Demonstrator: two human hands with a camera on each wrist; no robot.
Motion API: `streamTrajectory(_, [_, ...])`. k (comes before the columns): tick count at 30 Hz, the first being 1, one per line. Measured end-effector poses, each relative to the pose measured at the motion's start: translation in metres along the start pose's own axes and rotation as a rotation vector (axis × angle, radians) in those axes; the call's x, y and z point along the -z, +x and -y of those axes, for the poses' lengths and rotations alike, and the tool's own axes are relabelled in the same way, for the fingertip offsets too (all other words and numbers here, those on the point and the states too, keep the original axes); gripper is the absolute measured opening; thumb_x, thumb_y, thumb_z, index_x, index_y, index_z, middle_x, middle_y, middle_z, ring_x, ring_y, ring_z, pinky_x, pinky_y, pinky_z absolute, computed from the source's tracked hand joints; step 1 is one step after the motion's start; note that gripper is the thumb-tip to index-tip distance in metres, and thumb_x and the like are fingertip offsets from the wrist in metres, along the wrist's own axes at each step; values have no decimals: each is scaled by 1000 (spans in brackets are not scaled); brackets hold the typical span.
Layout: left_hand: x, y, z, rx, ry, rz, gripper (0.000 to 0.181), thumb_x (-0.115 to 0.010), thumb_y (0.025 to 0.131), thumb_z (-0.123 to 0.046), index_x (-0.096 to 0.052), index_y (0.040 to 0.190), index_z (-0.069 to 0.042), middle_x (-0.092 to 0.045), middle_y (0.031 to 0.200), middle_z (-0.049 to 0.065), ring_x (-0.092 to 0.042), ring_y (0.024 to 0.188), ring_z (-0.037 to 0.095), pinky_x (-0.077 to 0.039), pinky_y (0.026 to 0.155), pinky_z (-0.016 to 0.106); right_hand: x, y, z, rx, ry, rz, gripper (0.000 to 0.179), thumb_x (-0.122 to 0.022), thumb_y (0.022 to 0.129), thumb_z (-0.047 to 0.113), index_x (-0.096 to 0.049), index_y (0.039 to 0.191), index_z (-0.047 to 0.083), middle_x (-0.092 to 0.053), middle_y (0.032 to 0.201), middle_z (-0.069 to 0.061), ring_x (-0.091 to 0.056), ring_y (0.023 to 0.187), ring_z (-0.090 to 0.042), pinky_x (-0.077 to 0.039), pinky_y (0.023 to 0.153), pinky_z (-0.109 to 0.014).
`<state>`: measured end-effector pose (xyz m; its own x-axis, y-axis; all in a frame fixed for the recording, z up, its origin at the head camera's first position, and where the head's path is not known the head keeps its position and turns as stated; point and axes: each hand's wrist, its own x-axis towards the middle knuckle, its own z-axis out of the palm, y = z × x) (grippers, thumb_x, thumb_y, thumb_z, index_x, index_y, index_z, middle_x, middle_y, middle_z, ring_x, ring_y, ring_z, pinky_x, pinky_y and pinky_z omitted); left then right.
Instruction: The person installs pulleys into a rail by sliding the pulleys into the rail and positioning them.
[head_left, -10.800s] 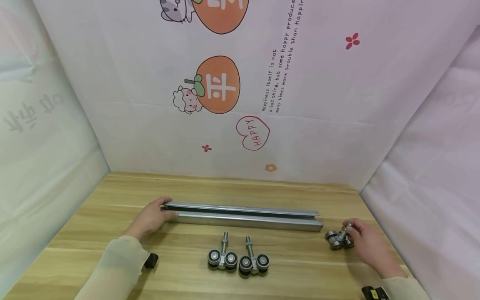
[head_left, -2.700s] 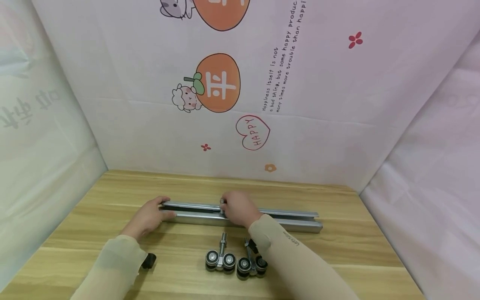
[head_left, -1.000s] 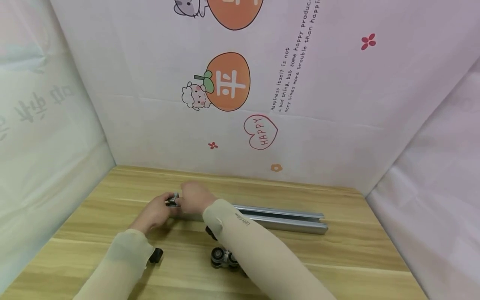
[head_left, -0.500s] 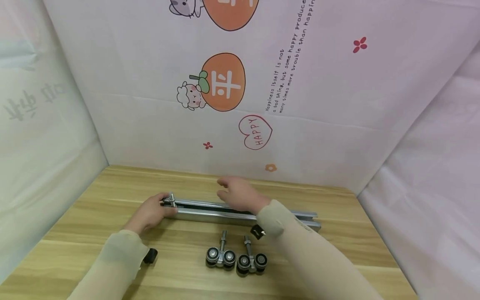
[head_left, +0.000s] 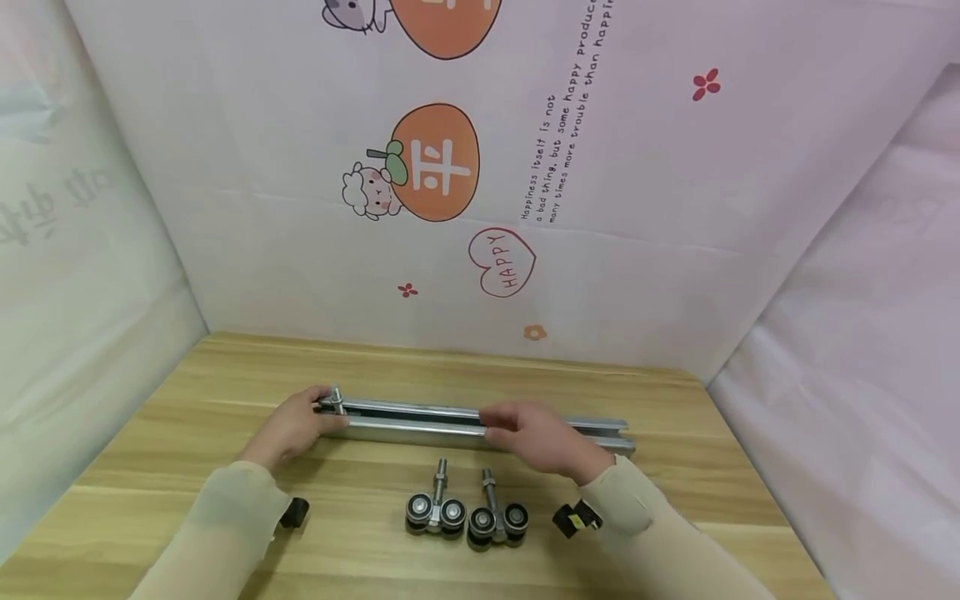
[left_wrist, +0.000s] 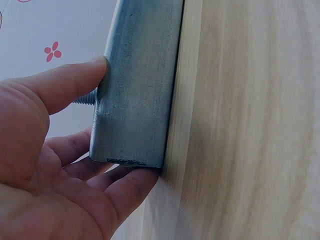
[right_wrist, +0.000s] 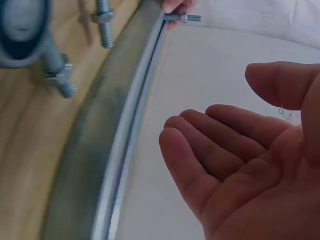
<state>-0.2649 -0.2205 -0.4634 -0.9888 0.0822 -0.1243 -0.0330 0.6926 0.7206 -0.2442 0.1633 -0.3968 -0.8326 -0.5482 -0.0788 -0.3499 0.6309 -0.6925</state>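
A slotted steel track (head_left: 420, 431) lies across the table, open channel upward. My left hand (head_left: 294, 423) grips its left end; in the left wrist view the thumb presses one edge of the track (left_wrist: 137, 90) and fingers reach around the end. A trolley roller's threaded bolt (head_left: 337, 402) stands up from the slot beside that hand; its wheels are hidden inside the channel. My right hand (head_left: 543, 435) hovers over the track's right half. In the right wrist view the right hand (right_wrist: 240, 165) has loosely bent fingers, thumb apart, and nothing in it.
Two more trolley rollers, a left one (head_left: 435, 510) and a right one (head_left: 497, 523), rest in front of the track, bolts pointing away from me. A printed white sheet (head_left: 630, 275) rises behind the wooden table (head_left: 375, 567), with white sheets at both sides.
My right hand brought a trolley roller from the right into the track and along it to the left end. It has since let go and moved back right. My left hand keeps its grip.
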Motion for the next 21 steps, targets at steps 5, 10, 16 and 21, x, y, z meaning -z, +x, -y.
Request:
streamTrajectory(5, [-1, 0, 1, 3, 4, 2, 87, -73, 89, -45, -36, 149, 6, -42, 142, 36, -38, 130, 54, -36, 100, 65, -6, -11, -22, -62, 97, 67, 39, -53, 105, 31, -59, 139, 12, -60, 135, -2, -55, 122, -26, -46, 99, -49])
streamTrajectory(10, [-2, 1, 1, 11, 8, -4, 86, -74, 89, -45, -37, 149, 5, -42, 142, 36, -39, 130, 53, -36, 100, 65, -17, -15, -40, -91, 151, 111, 39, -52, 106, 28, -60, 138, 9, -61, 133, -4, -56, 122, -27, -46, 99, -48])
streamTrajectory(16, [-1, -1, -1, 26, 13, -3, 87, -73, 89, -46, -36, 150, 4, -40, 144, 35, -36, 131, 54, -34, 101, 66, -27, -17, -46, -106, 181, 113, 36, -52, 105, 22, -61, 136, 5, -64, 127, -6, -59, 119, -27, -45, 100, -49])
streamTrajectory(21, [-2, -1, -1, 22, 14, -6, 85, -73, 90, -44, -36, 149, 4, -41, 144, 35, -37, 131, 53, -34, 102, 65, -32, -15, -49, -112, 303, 158, 37, -50, 106, 16, -56, 137, -3, -64, 126, -12, -61, 116, -28, -48, 97, -45])
